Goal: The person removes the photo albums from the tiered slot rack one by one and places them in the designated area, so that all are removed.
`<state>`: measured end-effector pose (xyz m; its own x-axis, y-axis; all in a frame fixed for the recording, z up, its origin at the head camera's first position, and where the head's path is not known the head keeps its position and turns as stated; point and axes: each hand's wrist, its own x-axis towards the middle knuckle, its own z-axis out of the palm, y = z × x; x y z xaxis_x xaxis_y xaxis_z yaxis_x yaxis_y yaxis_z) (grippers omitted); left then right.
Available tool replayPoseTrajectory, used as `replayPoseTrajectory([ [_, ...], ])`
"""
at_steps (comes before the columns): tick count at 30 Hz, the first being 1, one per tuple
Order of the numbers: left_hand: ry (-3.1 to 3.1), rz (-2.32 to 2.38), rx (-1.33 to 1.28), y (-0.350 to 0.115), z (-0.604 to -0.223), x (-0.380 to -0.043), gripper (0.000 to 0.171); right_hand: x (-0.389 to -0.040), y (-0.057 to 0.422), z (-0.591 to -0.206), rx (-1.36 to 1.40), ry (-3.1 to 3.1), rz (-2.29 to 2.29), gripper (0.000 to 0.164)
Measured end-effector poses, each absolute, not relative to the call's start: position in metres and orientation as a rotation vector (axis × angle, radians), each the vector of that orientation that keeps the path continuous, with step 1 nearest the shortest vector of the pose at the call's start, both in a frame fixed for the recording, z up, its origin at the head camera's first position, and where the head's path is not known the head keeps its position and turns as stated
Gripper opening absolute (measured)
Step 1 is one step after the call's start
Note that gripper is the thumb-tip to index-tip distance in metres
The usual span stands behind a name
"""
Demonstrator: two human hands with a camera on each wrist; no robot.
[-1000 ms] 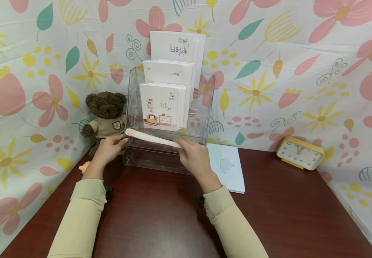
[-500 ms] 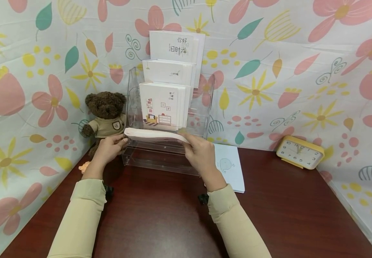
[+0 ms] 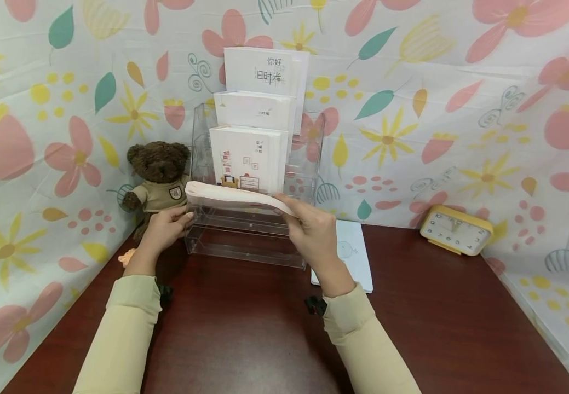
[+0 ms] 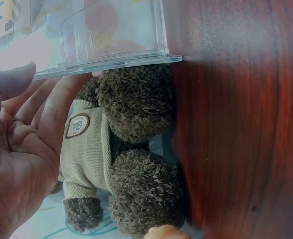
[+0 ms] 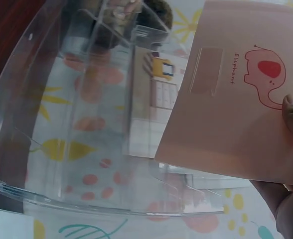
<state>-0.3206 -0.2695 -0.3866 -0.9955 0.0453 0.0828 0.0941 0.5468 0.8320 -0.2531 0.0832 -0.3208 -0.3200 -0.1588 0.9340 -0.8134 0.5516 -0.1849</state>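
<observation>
My right hand (image 3: 314,232) pinches a thin pink notebook (image 5: 211,129), thumb on its cover beside a red elephant drawing. In the head view the notebook is seen nearly edge-on, its pages bowing, above the lower tiers of a clear acrylic book rack (image 3: 245,251). My left hand (image 3: 164,230) holds the left side of the rack, its thumb on one face and fingers on the other in the left wrist view. Behind the notebook, white books (image 3: 245,156) stand in the upper tiers, the front one showing a drawn room.
A brown teddy bear (image 3: 158,164) in a beige sweater sits left of the rack. A small orange object (image 3: 126,257) lies near my left forearm. Right of the rack lies a pale notebook (image 3: 358,262) with a whale drawing; a yellow clock (image 3: 457,230) stands farther right.
My right hand has moved slightly right and lifted the notebook a little, and the notebook bows more. My left hand has stayed at the rack's side.
</observation>
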Motion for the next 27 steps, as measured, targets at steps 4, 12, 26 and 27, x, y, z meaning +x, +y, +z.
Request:
replayPoseTrajectory([
  [4,-2.716,-1.468,-0.129,-0.271,-0.387,-0.319,0.058,-0.246,0.09,-0.315,0.806,-1.794,0.87,0.033],
  [12,-2.754,-1.455,-0.109,-0.269,-0.384,-0.317,0.058,-0.237,0.112,-0.31,0.785,-1.765,1.015,0.036],
  [26,-2.782,-1.408,-0.076,-0.267,-0.381,-0.313,0.058,-0.22,0.178,-0.306,0.399,-1.748,1.132,0.026],
  [27,-2.782,-1.409,-0.076,-0.267,-0.381,-0.313,0.058,-0.218,0.185,-0.308,0.349,-1.76,1.158,0.026],
])
